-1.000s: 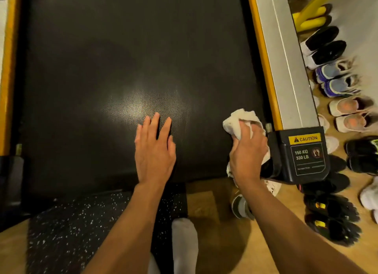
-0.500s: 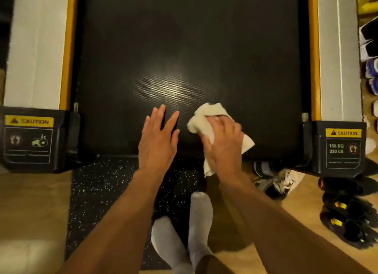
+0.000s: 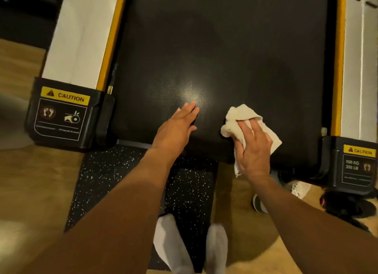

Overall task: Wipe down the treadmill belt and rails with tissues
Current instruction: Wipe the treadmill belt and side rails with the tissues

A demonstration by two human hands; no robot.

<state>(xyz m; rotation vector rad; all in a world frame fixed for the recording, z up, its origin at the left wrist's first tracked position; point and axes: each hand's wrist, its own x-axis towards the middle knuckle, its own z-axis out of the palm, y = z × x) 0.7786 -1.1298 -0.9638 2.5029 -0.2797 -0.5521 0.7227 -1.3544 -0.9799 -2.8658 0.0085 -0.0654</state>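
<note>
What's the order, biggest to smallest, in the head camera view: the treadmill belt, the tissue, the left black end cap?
1. treadmill belt
2. left black end cap
3. tissue, partly hidden under the right hand

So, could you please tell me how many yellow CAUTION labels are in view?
2. The left CAUTION label sits on the left end cap; the right CAUTION label sits on the right end cap, flanking the belt at its near end. Others may lie outside the frame.

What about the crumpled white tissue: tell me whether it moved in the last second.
Yes. The crumpled white tissue moved left, away from the black caution-labelled right end cap.
</note>
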